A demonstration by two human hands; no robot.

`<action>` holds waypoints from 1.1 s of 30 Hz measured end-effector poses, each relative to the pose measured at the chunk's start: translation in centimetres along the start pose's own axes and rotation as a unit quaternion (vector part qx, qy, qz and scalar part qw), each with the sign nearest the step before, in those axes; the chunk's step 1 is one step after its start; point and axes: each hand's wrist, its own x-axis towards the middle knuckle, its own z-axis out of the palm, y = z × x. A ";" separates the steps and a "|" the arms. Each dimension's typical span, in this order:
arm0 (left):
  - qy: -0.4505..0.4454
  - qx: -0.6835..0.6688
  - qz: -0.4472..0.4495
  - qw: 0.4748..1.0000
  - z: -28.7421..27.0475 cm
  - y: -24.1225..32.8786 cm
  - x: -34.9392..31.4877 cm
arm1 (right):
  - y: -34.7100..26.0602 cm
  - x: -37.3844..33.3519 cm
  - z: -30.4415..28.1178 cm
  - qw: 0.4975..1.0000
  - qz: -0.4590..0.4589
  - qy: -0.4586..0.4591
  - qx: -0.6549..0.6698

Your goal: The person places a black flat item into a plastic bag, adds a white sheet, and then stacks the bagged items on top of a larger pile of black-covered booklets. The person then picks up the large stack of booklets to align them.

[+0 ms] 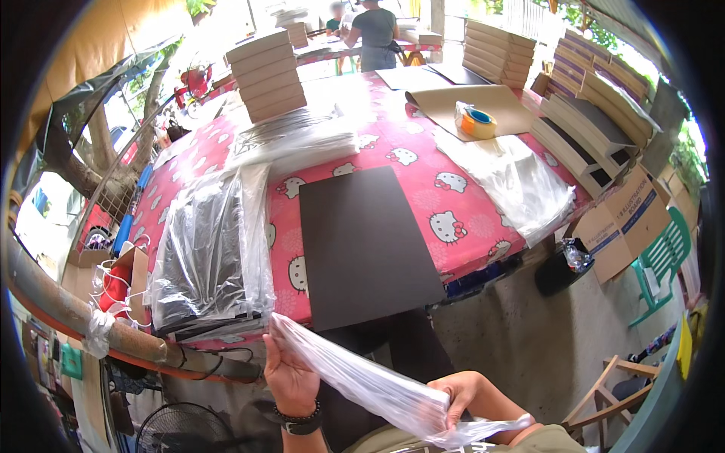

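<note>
A clear plastic bag is stretched slantwise between my hands, in front of the table's near edge. My left hand, with a dark bracelet and a black band at the wrist, pinches its far upper end. Lower right, my right hand grips the bunched other end close to my body. Just beyond the bag, a flat black board lies on the table, its near edge by my lap. Left of it is a pile of black boards in clear plastic.
The pink patterned tablecloth bears loose plastic bags, tape rolls on brown cardboard, and stacked boards. A metal pipe runs along the left, above a fan. Right stands a green chair. Far off, a person stands.
</note>
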 end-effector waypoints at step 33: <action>0.111 0.811 0.230 0.527 -4.6 0.0 1.3 | -1.4 -3.9 -4.5 0.691 -0.059 0.676 -0.250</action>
